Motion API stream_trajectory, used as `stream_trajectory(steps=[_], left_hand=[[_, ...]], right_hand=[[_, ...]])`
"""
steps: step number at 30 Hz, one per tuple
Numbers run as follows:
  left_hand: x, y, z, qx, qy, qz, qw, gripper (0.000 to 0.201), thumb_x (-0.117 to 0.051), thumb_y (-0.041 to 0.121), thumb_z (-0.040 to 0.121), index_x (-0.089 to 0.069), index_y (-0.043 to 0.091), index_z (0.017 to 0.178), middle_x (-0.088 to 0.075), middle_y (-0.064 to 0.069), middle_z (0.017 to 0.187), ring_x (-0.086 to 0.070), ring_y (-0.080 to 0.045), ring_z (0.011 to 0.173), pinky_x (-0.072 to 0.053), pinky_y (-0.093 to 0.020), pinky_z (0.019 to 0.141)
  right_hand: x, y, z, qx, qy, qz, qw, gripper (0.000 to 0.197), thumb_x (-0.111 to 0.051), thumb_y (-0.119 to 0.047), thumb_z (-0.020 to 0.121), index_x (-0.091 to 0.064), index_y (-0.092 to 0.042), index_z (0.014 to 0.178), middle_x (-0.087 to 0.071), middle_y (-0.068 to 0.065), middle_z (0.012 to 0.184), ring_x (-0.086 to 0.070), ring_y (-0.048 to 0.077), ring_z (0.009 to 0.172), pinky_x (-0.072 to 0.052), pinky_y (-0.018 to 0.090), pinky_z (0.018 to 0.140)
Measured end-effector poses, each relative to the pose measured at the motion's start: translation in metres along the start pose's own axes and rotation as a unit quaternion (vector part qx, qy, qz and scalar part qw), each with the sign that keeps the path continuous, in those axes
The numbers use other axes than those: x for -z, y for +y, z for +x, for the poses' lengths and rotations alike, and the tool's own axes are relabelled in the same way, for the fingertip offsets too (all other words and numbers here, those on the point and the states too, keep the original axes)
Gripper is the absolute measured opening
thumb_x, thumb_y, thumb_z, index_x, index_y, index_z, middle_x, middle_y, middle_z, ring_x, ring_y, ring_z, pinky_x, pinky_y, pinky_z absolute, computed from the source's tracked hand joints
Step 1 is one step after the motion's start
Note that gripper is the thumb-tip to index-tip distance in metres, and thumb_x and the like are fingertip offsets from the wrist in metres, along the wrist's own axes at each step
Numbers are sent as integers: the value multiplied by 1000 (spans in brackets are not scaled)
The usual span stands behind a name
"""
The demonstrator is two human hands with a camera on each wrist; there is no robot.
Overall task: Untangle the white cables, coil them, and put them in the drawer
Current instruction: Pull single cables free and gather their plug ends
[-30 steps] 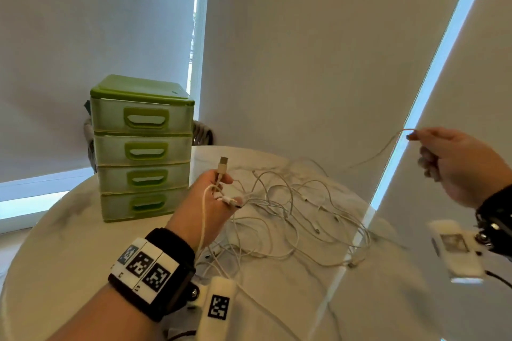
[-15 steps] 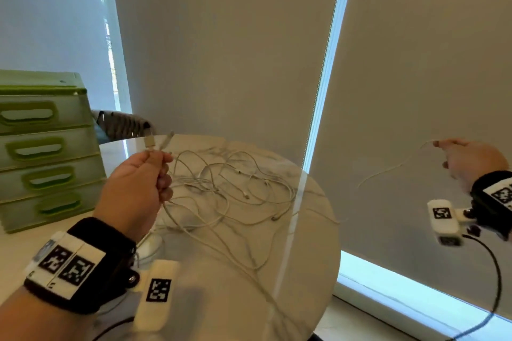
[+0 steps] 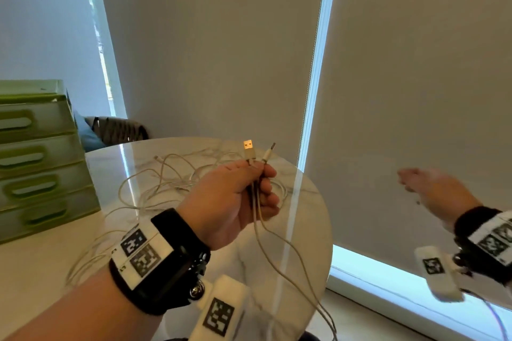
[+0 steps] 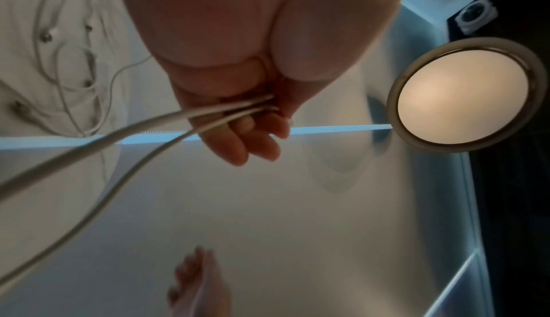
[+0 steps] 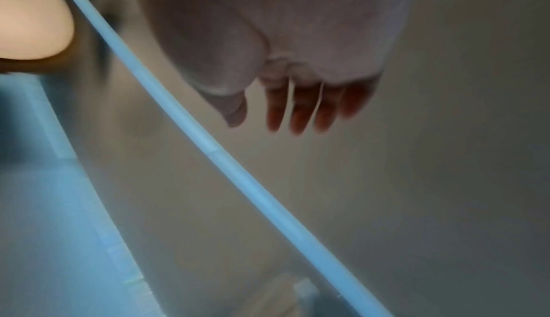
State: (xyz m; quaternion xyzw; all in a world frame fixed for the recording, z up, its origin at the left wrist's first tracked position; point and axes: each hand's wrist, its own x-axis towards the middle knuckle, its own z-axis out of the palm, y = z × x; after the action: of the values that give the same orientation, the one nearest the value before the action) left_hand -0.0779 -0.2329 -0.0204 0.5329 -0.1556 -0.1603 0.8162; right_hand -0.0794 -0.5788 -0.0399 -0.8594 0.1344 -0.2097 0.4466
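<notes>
My left hand (image 3: pixel 238 196) is raised above the round marble table (image 3: pixel 310 219) and grips two ends of a white cable (image 3: pixel 279 252). A USB plug (image 3: pixel 248 148) and a thin plug (image 3: pixel 268 154) stick up out of the fist. Both strands hang down past the table's edge, and the left wrist view shows them running out of the curled fingers (image 4: pixel 253 133). More white cables (image 3: pixel 166 183) lie tangled on the table behind that hand. My right hand (image 3: pixel 435 191) is out to the right, blurred, with straight fingers (image 5: pixel 297 110) and nothing in it.
A green plastic drawer unit (image 3: pixel 38 163) with all drawers closed stands on the table at the left. A dark woven chair back (image 3: pixel 116 130) shows behind the table. Grey roller blinds (image 3: pixel 415 91) hang close behind and to the right.
My right hand has let go of the cable end it held out and now has its fingers spread. My left hand holds both plugs and has risen, and my view has turned right.
</notes>
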Motion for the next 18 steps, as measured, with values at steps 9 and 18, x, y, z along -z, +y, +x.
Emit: stream_trajectory(steps=[9, 18], left_hand=[[-9, -22, 6, 49, -83, 27, 995, 34, -44, 20, 100, -72, 7, 84, -66, -15, 74, -65, -26, 63, -55, -39, 68], [18, -37, 4, 146, -149, 31, 978, 30, -55, 27, 89, -67, 1, 98, -69, -22, 84, -70, -29, 67, -58, -36, 63]], right_hand=[[-103, -114, -75, 110, -293, 210, 926, 31, -57, -36, 97, -68, -12, 81, -55, 7, 64, -50, 18, 59, -40, 40, 66], [-134, -110, -95, 76, -239, 241, 938, 61, -67, -65, 69, -75, -8, 90, -66, 39, 94, -60, 61, 86, -53, 65, 83]])
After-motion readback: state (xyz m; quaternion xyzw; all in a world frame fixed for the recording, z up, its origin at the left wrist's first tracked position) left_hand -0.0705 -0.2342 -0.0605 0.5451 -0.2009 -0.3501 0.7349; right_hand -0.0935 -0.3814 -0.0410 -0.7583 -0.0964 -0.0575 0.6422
